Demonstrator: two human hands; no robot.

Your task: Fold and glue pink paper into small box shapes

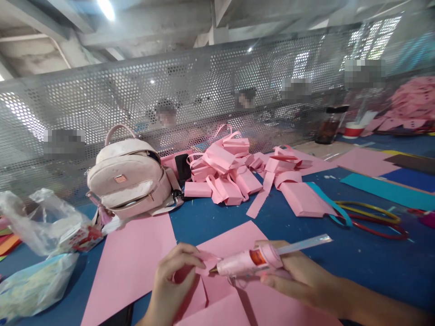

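We grip a pink glue gun [249, 262] in our right hand [299, 278], nozzle touching a folded pink paper piece [204, 283] that our left hand [171, 283] pinches on the blue table [374, 262].

Head-worn view, forward and down, close over blue table [356, 262]

A backpack [131, 179] is sitting on the worktop [374, 258] left of a heap of folded paper pieces [231, 170]; plastic bags [37, 235] are lying further left.
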